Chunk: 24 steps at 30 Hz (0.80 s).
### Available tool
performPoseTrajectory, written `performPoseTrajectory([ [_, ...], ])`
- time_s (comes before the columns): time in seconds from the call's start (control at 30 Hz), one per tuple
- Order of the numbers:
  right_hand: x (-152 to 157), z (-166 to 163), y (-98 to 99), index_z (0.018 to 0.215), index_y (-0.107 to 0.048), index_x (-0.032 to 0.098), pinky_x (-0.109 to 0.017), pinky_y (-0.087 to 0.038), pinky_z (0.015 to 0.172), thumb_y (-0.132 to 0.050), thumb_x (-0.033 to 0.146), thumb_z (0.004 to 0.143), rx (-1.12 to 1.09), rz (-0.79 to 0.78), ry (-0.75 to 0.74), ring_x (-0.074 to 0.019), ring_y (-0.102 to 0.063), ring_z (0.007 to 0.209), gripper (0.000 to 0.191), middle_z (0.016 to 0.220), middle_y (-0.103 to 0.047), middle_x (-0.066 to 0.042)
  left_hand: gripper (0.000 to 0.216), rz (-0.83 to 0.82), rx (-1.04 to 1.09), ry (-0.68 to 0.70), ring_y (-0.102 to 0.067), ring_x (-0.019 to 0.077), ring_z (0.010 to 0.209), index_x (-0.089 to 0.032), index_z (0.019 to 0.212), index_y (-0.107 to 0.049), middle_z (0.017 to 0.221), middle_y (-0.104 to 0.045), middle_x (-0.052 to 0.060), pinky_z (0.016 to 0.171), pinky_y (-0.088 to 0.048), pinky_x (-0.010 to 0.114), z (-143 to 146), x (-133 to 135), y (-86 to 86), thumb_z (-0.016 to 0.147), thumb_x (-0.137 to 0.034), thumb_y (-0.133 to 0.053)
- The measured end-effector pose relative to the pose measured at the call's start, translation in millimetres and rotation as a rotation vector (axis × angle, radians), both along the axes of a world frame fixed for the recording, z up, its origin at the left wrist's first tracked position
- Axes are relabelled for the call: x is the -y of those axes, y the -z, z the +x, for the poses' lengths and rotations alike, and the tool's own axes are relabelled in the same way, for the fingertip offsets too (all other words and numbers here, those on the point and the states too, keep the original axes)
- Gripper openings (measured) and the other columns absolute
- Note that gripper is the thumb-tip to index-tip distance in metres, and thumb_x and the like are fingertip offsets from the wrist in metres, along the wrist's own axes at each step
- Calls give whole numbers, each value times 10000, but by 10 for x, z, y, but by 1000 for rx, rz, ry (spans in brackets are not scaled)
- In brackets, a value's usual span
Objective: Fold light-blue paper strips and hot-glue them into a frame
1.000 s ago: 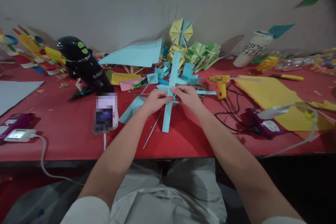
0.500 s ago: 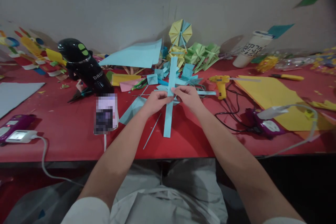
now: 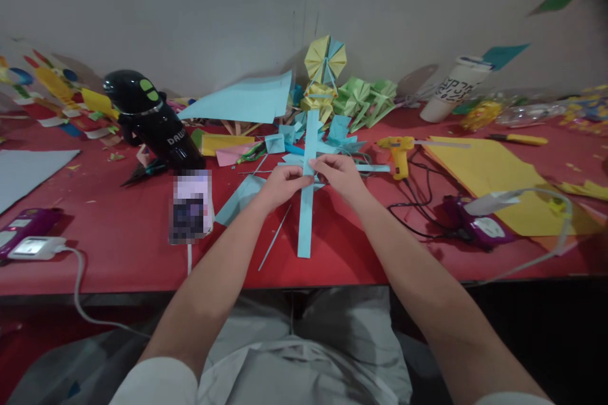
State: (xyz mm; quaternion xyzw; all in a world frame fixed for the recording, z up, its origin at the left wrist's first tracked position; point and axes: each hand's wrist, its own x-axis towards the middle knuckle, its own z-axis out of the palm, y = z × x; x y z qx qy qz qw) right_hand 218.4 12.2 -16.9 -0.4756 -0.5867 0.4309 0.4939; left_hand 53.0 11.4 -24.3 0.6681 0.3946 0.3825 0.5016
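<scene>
A long light-blue paper strip (image 3: 305, 221) stands lengthwise between my hands, its near end over the red table. My left hand (image 3: 287, 182) pinches its left edge near the middle. From the other side my right hand (image 3: 336, 172) grips the same strip, thumb and fingertips pressed to it. Behind the hands, a second blue paper strip (image 3: 373, 168) lies crosswise and sticks out to the right. Folded blue paper pieces (image 3: 339, 130) are heaped just beyond. A thin narrow strip (image 3: 274, 238) rests on the table by my left forearm.
A yellow glue gun (image 3: 398, 153) with a black cord lies right of my hands, near yellow paper sheets (image 3: 494, 183) and a purple power strip (image 3: 482, 224). Left are a phone (image 3: 191, 205) and a black bottle (image 3: 154, 120). Folded paper figures (image 3: 325, 60) stand at the back.
The blue paper strip has slid slightly toward me between my fingers, and its near end is lower and a little straighter. Both hands keep nearly the same place.
</scene>
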Motion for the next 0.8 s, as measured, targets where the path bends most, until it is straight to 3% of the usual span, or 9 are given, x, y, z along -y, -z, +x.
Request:
performPoseTrajectory([
  [0.27, -17, -1, 25, 608, -571, 193, -262, -343, 488, -724, 657, 644, 1, 11, -22, -102, -417, 500, 491, 524, -490, 25, 406, -39, -13, 21, -300, 96, 568, -186, 566, -421, 579, -319, -52, 568, -227, 270, 10, 22, 1, 752, -440, -677],
  [0.57, 5, -23, 12, 580, -547, 188, -252, -332, 475, -718, 700, 650, -4, -18, -49, -93, -414, 484, 543, 487, -479, 33, 414, 36, -28, 11, -304, 92, 576, -177, 563, -438, 580, -336, -50, 577, -237, 269, -2, -9, 21, 786, -447, -659],
  [0.8, -5, -23, 36, 572, -510, 194, -252, -322, 481, -719, 703, 646, 35, -1, -45, -91, -400, 496, 555, 500, -475, 34, 435, -32, -16, 12, -303, 91, 563, -183, 552, -425, 563, -331, -54, 564, -240, 267, 19, 14, -10, 739, -478, -685],
])
